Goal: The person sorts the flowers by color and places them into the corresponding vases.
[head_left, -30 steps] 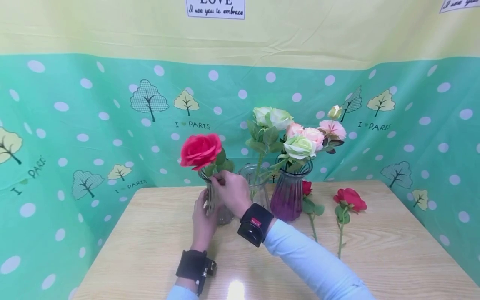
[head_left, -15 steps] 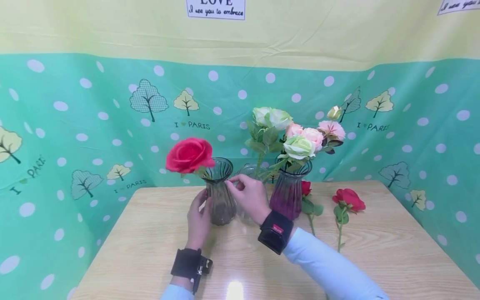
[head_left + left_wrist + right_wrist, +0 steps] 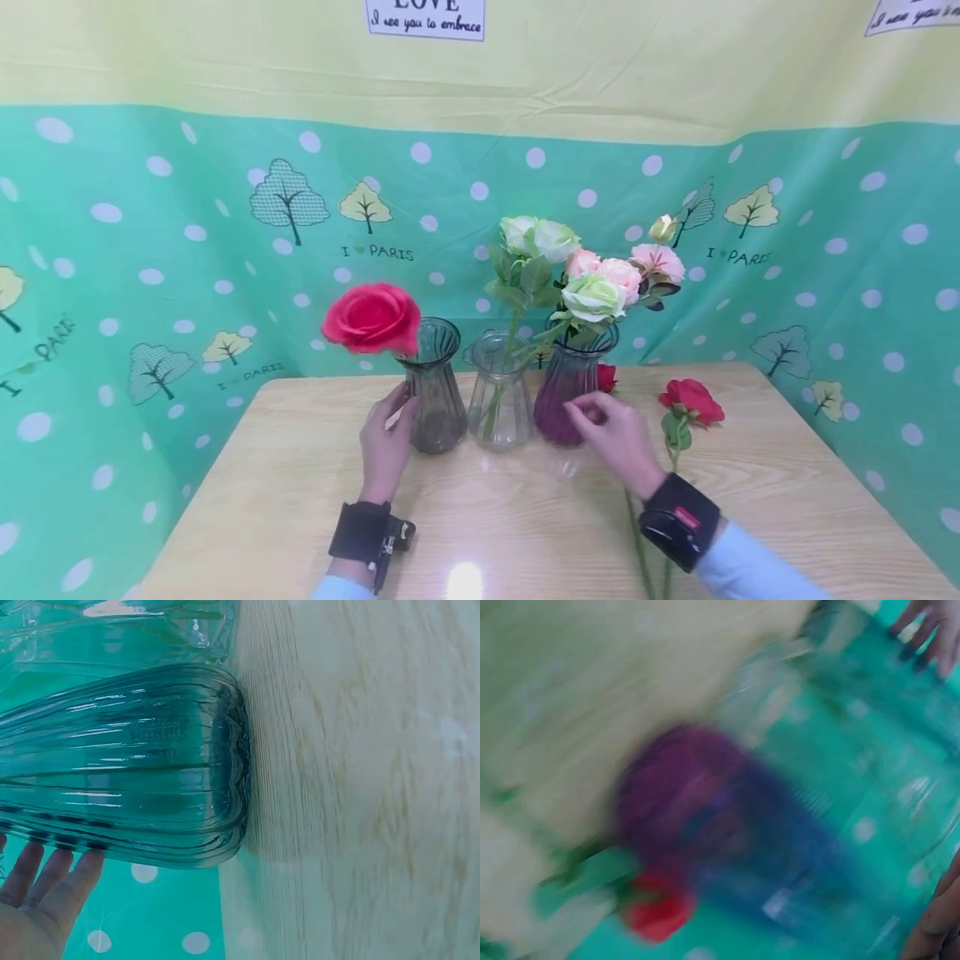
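My left hand (image 3: 386, 446) rests at the left side of a grey ribbed glass vase (image 3: 437, 408). In the left wrist view its extended fingertips (image 3: 88, 862) touch the glass (image 3: 150, 765). A large red rose (image 3: 372, 318) leans out over that vase's left rim. My right hand (image 3: 615, 437), fingers loosely bent and holding nothing, is in front of a purple-based vase (image 3: 558, 408). Near it, two red roses lie on the table: one (image 3: 692, 400) to the right, the other (image 3: 607, 377) partly hidden behind the hand. The right wrist view is blurred.
Between the grey and purple vases stands a clear glass vase (image 3: 501, 367) with a white-green rose (image 3: 536, 239). Pink roses (image 3: 618, 277) and another white-green rose (image 3: 594, 297) fill the purple one. A patterned cloth (image 3: 247, 275) hangs behind the wooden table (image 3: 300, 483).
My right hand has let go of the red rose at the grey vase and moved right, past the clear vase. The rose now tilts further left. My left hand has stayed beside the vase.
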`<state>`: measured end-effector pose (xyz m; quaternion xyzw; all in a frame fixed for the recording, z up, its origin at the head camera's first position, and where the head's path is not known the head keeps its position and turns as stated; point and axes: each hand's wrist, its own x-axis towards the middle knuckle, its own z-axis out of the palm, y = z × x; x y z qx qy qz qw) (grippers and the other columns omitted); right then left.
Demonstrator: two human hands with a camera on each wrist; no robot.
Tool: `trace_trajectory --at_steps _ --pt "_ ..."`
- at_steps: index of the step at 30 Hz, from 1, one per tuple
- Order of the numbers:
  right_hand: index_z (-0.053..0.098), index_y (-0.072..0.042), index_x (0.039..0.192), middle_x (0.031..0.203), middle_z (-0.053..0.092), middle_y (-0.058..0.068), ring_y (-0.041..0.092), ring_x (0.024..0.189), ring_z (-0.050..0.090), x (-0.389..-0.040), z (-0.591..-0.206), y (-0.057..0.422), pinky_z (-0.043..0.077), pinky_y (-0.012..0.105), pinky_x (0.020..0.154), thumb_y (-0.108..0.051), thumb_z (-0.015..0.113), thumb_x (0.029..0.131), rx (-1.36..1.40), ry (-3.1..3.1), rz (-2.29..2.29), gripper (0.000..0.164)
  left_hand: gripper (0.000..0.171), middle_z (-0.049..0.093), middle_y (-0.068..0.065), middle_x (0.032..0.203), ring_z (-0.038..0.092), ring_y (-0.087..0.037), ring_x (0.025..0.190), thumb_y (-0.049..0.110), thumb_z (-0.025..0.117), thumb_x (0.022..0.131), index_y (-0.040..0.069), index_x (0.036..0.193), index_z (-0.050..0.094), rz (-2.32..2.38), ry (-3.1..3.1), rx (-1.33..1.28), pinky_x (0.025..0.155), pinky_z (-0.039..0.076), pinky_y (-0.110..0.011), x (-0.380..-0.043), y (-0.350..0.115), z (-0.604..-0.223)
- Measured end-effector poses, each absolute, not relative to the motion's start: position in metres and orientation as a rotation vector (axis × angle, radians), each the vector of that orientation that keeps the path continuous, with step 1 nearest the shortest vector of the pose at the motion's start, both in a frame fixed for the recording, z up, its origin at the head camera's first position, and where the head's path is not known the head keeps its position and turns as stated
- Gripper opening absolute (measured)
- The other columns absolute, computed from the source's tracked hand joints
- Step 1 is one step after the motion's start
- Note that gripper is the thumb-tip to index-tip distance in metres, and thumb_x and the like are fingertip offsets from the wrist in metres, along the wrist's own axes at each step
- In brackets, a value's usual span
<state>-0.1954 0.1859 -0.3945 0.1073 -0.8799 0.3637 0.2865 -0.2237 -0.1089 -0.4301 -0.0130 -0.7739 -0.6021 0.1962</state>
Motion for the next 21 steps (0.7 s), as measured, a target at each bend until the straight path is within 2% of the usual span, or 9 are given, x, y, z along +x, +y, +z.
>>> trace_trajectory --at_steps 4,8,13,16,21 --pt "0.070 -0.001 0.085 0.062 0.064 0.003 -0.002 0.052 0.048 -0.191 -0.404 0.232 0.041 0.017 0.042 -0.009 0.072 0.080 0.146 -2.389 0.904 0.009 0.036 0.060 -0.017 0.121 0.058 -0.029 0.113 0.013 0.062 0.090 0.001 0.124 0.058 -1.653 -2.116 -0.042 0.089 0.053 -0.032 -0.225 -0.110 -0.433" --pt "0.069 0.003 0.093 0.072 0.068 0.010 0.005 0.056 0.056 -0.191 -0.408 0.274 0.044 0.020 0.045 -0.012 0.067 0.085 0.003 -2.517 0.882 0.017 0.033 0.061 -0.020 0.115 0.060 -0.031 0.109 0.012 0.063 0.089 -0.002 0.119 0.061 -1.605 -2.087 -0.044 0.086 0.054 -0.029 -0.228 -0.110 -0.435" --pt "0.064 0.009 0.103 0.083 0.068 0.018 0.017 0.059 0.063 -0.193 -0.423 0.315 0.048 0.024 0.049 -0.021 0.058 0.092 -0.197 -2.764 0.937 0.033 0.033 0.063 -0.016 0.115 0.062 -0.028 0.107 0.018 0.066 0.088 0.005 0.118 0.064 -1.573 -2.074 -0.033 0.086 0.055 -0.034 -0.242 -0.117 -0.453" --pt "0.063 0.012 0.100 0.077 0.067 0.017 0.016 0.057 0.062 -0.195 -0.434 0.332 0.047 0.026 0.049 -0.020 0.056 0.092 -0.299 -2.883 0.963 0.034 0.033 0.065 -0.010 0.115 0.062 -0.022 0.106 0.025 0.067 0.087 0.011 0.117 0.066 -1.543 -2.069 -0.043 0.085 0.055 -0.032 -0.247 -0.120 -0.463" --pt "0.066 0.009 0.082 0.058 0.061 0.004 0.013 0.051 0.058 -0.201 -0.449 0.346 0.044 0.026 0.049 -0.016 0.057 0.088 -0.364 -2.968 0.970 0.027 0.029 0.067 -0.006 0.109 0.063 -0.011 0.097 0.024 0.064 0.088 0.014 0.115 0.067 -1.512 -2.056 -0.074 0.078 0.053 -0.015 -0.249 -0.119 -0.467"
